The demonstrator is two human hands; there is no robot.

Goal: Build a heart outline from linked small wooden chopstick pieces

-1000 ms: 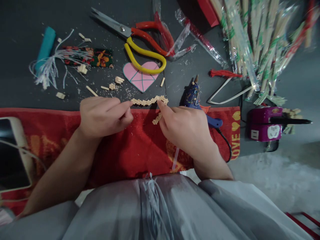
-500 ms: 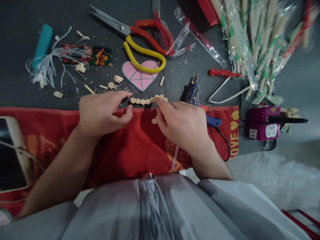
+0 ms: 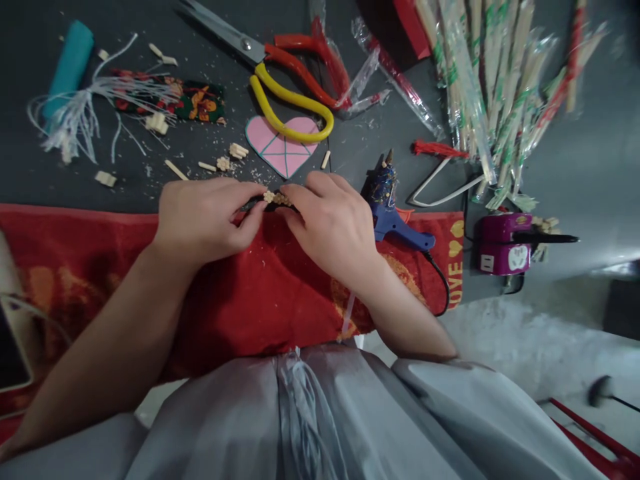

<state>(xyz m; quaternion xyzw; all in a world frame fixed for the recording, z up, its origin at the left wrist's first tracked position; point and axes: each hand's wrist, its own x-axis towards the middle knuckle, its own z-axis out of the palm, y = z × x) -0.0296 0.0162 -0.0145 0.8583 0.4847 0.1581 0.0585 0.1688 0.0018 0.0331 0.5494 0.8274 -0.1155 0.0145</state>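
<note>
Currently, the left hand point(image 3: 200, 217) and right hand point(image 3: 333, 223) are pinching a knobbly strip point(image 3: 271, 198), its visible length running crosswise between their fingers point(image 3: 250, 191).

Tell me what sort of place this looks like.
Probably a small craft workspace, though whether at home or in a shop I can't tell. The clues are a blue glue gun, large scissors and bundles of plastic-wrapped sticks.

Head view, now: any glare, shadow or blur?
Head view: glare streaks on the clear wrappers of the sticks; head view: darker shadow on the red cloth between the left hand and right hand; head view: floor at right looks soft.
</note>
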